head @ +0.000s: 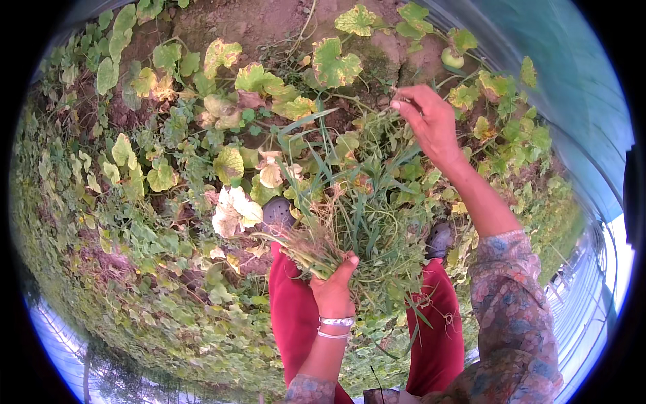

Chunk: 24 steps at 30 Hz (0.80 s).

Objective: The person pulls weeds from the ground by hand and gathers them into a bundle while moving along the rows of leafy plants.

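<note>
My left hand (335, 290) is closed around a thick bundle of uprooted weeds (368, 237). Pale, stringy roots stick out on its left side, and long grass blades and leafy stems spread to the right. Up and to the right, my right hand (429, 118) pinches a small weed (388, 118) between thumb and fingertips; its root end shows just past the fingers. Part of that weed blends into the foliage behind. Below it are vine plants with yellowing, brown-edged leaves (255, 78).
Bare soil (242, 25) lies along the far side. A round pale green fruit (452, 58) hangs near plastic sheeting (555, 60) at the right. Dried white leaves (235, 211) lie by my left shoe (278, 212); my right shoe (440, 238) stands among the vines.
</note>
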Motion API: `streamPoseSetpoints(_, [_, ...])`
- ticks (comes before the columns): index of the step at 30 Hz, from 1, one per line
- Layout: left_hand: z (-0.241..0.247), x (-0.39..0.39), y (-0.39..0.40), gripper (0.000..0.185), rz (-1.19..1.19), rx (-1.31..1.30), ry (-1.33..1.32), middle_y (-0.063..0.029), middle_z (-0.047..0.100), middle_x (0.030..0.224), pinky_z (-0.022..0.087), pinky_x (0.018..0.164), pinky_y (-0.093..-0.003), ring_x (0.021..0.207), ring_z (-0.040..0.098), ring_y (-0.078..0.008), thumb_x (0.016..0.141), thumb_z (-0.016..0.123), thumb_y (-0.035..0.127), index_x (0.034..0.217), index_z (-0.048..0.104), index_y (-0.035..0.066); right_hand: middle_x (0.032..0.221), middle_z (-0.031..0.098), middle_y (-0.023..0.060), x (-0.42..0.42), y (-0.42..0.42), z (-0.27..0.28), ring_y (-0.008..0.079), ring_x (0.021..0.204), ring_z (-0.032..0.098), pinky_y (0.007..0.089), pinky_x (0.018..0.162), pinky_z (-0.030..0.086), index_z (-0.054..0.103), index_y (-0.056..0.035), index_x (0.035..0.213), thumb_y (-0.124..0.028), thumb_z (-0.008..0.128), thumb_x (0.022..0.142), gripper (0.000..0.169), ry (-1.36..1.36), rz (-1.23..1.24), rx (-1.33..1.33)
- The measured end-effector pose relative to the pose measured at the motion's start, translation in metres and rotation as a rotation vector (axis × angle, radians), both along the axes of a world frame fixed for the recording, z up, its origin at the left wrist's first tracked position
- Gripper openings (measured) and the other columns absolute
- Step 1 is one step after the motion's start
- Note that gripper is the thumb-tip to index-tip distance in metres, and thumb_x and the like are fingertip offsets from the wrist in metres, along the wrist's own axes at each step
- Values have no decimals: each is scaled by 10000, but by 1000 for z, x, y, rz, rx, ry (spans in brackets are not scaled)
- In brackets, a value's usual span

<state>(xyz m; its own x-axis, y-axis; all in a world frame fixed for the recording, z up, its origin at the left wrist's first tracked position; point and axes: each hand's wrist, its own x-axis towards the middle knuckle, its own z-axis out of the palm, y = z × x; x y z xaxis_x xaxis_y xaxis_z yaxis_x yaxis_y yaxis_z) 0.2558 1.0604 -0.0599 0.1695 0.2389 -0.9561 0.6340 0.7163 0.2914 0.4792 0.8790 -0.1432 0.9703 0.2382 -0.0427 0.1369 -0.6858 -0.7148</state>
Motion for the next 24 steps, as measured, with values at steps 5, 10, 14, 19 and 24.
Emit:
streamPoseSetpoints(5, [3, 2, -1, 319, 14, 10, -70, -65, 658, 906, 485, 791, -289, 834, 614, -150, 696, 706, -81, 977, 603, 29, 900, 617, 92, -80, 8, 106, 226, 738, 626, 305, 635, 516, 608, -48, 918, -50, 697, 758, 183, -131, 236, 112])
streamPoseSetpoints(10, [9, -1, -4, 329, -20, -29, -165, -66, 640, 929, 480, 777, -292, 839, 601, -152, 700, 652, -121, 992, 592, 17, 836, 598, 98, -99, 32, 120, 215, 727, 624, 299, 600, 508, 589, -36, 886, -110, 665, 801, 135, 436, 400, 70])
streamPoseSetpoints(14, [10, -3, -1, 405, -27, -188, -176, -77, 631, 975, 480, 770, -293, 883, 596, -169, 675, 631, -118, 1057, 575, 7, 821, 621, 108, -115, 52, 101, 185, 712, 645, 274, 584, 505, 590, -30, 890, -186, 621, 857, 163, 770, 425, 243])
streamPoseSetpoints(19, [7, -2, 6, 395, -58, -174, -190, -61, 635, 916, 481, 764, -294, 830, 612, -166, 663, 670, -89, 1035, 579, 8, 895, 665, 88, -83, 53, 58, 115, 781, 666, 255, 643, 530, 628, -25, 951, -195, 549, 920, 190, 1201, 386, 441])
streamPoseSetpoints(24, [7, -5, 2, 330, -75, -101, -20, -44, 646, 837, 471, 748, -293, 769, 606, -158, 646, 721, -35, 955, 609, -1, 946, 660, 106, 26, 32, -67, 249, 783, 644, 347, 719, 507, 613, -4, 956, -335, 506, 913, 351, 275, 10, -305])
